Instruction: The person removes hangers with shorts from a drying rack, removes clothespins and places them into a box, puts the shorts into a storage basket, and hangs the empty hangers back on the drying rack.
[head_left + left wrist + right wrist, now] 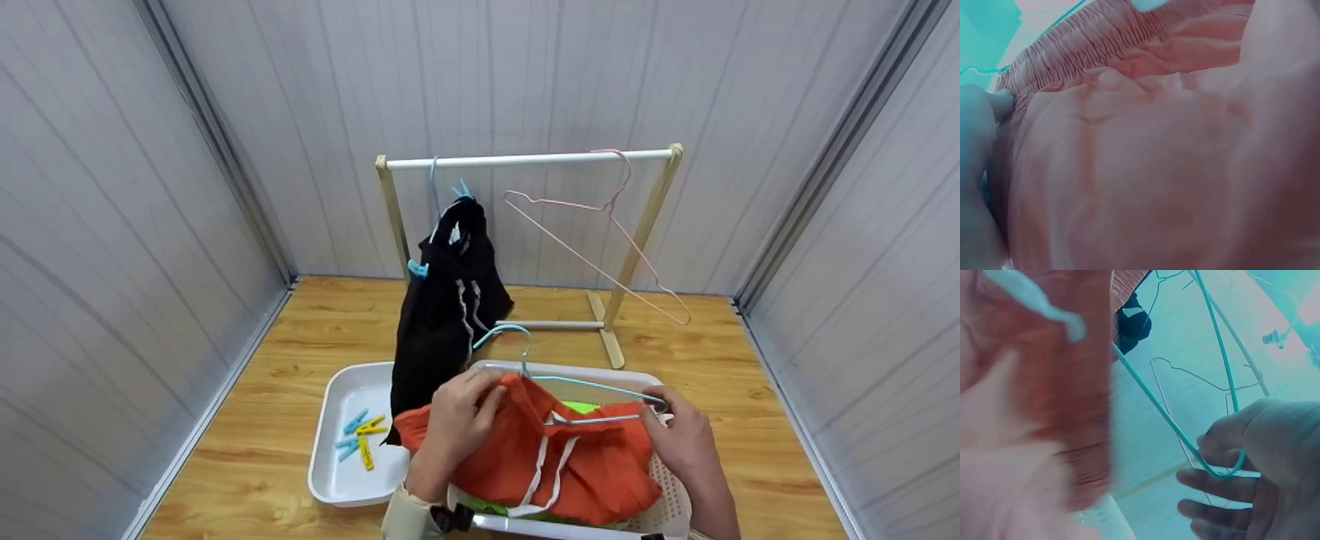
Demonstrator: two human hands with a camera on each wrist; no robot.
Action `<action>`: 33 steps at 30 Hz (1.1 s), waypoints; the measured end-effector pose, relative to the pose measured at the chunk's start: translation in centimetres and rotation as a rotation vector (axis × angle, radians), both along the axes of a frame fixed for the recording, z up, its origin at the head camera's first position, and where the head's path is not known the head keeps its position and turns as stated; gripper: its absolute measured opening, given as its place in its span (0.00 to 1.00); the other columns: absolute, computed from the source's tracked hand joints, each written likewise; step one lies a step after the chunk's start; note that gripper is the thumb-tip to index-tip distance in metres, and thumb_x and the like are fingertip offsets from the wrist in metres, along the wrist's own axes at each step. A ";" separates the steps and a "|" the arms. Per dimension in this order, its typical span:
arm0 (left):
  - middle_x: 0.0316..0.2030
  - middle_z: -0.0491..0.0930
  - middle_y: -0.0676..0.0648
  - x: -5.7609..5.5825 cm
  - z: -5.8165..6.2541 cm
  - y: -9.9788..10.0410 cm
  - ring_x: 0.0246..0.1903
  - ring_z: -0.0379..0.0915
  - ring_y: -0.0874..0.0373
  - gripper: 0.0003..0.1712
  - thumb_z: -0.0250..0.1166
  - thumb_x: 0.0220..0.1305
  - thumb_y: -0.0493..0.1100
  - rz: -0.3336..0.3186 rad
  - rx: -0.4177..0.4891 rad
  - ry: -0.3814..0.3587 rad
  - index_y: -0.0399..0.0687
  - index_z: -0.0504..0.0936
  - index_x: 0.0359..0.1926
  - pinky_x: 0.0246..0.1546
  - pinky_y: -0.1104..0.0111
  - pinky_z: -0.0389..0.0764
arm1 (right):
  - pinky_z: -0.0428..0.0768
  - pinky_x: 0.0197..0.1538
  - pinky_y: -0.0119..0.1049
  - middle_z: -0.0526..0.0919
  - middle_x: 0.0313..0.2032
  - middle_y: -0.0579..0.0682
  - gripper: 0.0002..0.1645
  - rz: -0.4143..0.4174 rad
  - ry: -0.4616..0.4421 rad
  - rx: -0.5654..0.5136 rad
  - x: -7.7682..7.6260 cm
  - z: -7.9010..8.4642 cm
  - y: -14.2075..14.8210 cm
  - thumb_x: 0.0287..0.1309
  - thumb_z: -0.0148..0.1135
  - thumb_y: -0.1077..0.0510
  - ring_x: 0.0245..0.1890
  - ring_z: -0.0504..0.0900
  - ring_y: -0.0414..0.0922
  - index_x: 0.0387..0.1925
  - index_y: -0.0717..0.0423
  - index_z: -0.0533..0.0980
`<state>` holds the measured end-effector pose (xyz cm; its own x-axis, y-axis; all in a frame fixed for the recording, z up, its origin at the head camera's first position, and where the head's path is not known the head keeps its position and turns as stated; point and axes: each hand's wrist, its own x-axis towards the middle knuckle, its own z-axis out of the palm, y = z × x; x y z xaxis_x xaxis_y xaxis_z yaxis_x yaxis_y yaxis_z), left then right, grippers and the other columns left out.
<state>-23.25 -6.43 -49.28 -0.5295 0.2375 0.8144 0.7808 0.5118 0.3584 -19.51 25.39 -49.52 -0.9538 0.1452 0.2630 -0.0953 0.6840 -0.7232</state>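
Note:
My left hand [461, 416] pinches the gathered waistband of orange drawstring shorts [600, 480]; in the left wrist view, the waistband [1089, 45] bunches beside the fingers. A light blue wire hanger [585, 384] has its left part inside the waistband, its hook pointing up. My right hand [682, 435] holds the hanger's right end, which sticks out of the shorts. Up close in the right wrist view, the bent hanger end [1221, 475] lies between thumb and fingers. White drawstrings [559, 480] hang down the front of the shorts, over a white basket [671, 487].
Black drawstring bottoms [431, 322] hang from a rack [525, 160] on a hanger with blue clips. A pink hanger [559, 202] hangs bare at right. Blue and yellow clothespins [365, 450] lie in a white tray [322, 450]. Bright green cloth [581, 407] shows in the basket.

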 end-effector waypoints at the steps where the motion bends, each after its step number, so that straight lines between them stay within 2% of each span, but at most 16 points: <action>1: 0.38 0.82 0.58 0.0 0.0 0.1 0.38 0.78 0.63 0.07 0.66 0.65 0.41 -0.002 -0.004 0.003 0.53 0.84 0.44 0.40 0.68 0.79 | 0.76 0.42 0.43 0.84 0.44 0.54 0.14 0.015 0.016 -0.013 -0.1 0.0 -0.1 0.59 0.65 0.63 0.42 0.80 0.50 0.48 0.58 0.80; 4: 0.38 0.82 0.58 -0.2 0.1 0.4 0.39 0.78 0.64 0.07 0.65 0.65 0.42 -0.013 -0.012 0.004 0.54 0.84 0.44 0.41 0.69 0.79 | 0.78 0.40 0.39 0.84 0.44 0.51 0.16 0.066 0.077 -0.048 -0.1 0.1 -0.4 0.57 0.68 0.65 0.42 0.80 0.48 0.48 0.56 0.81; 9: 0.38 0.80 0.55 -0.3 0.2 0.7 0.38 0.77 0.64 0.07 0.65 0.65 0.39 -0.059 0.014 -0.001 0.52 0.84 0.44 0.40 0.71 0.78 | 0.79 0.37 0.30 0.84 0.36 0.45 0.12 0.103 0.200 -0.162 -0.1 -0.4 -0.5 0.54 0.69 0.68 0.37 0.80 0.41 0.41 0.55 0.84; 14: 0.37 0.76 0.52 -0.2 0.1 1.1 0.35 0.72 0.63 0.09 0.67 0.63 0.36 -0.097 0.056 -0.004 0.49 0.84 0.44 0.34 0.75 0.75 | 0.75 0.33 0.24 0.83 0.29 0.51 0.09 0.123 0.332 -0.246 0.2 -0.3 -0.5 0.53 0.66 0.74 0.29 0.77 0.36 0.35 0.61 0.84; 18: 0.39 0.77 0.54 0.0 0.4 1.6 0.38 0.73 0.61 0.09 0.69 0.61 0.39 -0.060 0.034 0.050 0.51 0.86 0.44 0.39 0.70 0.74 | 0.71 0.30 0.22 0.80 0.24 0.55 0.10 0.133 0.481 -0.251 1.1 0.8 -0.7 0.47 0.65 0.80 0.24 0.73 0.36 0.31 0.69 0.82; 21: 0.37 0.78 0.56 0.1 0.6 1.9 0.37 0.72 0.59 0.07 0.70 0.61 0.43 -0.009 -0.009 0.098 0.53 0.87 0.41 0.38 0.66 0.71 | 0.66 0.26 0.24 0.75 0.19 0.52 0.13 0.146 0.604 -0.264 1.6 1.3 -0.6 0.39 0.66 0.84 0.21 0.69 0.36 0.27 0.70 0.82; 24: 0.35 0.78 0.55 0.1 0.7 2.1 0.37 0.71 0.57 0.05 0.69 0.61 0.43 0.001 -0.025 0.114 0.51 0.87 0.38 0.39 0.65 0.71 | 0.61 0.23 0.27 0.68 0.16 0.49 0.15 0.156 0.685 -0.284 1.7 1.6 -0.4 0.34 0.67 0.85 0.19 0.64 0.37 0.24 0.69 0.81; 28: 0.37 0.77 0.50 0.0 0.5 1.9 0.40 0.72 0.56 0.05 0.69 0.61 0.41 -0.030 -0.006 0.100 0.47 0.87 0.38 0.43 0.67 0.74 | 0.58 0.21 0.27 0.64 0.15 0.48 0.15 0.153 0.726 -0.282 1.6 1.8 -0.2 0.31 0.68 0.85 0.17 0.61 0.37 0.22 0.68 0.81; 33: 0.40 0.78 0.48 0.0 -0.2 1.0 0.43 0.73 0.59 0.05 0.69 0.61 0.39 -0.052 0.048 0.023 0.46 0.87 0.39 0.45 0.71 0.75 | 0.57 0.19 0.27 0.65 0.14 0.48 0.15 0.170 0.738 -0.248 1.6 1.8 0.3 0.29 0.68 0.86 0.16 0.60 0.35 0.22 0.69 0.81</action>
<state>-23.24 -5.39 -49.50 -0.4983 0.2241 0.8375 0.8142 0.4531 0.3631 -17.87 25.71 -47.74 -0.5604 0.1504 0.8145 -0.6978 0.4440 -0.5621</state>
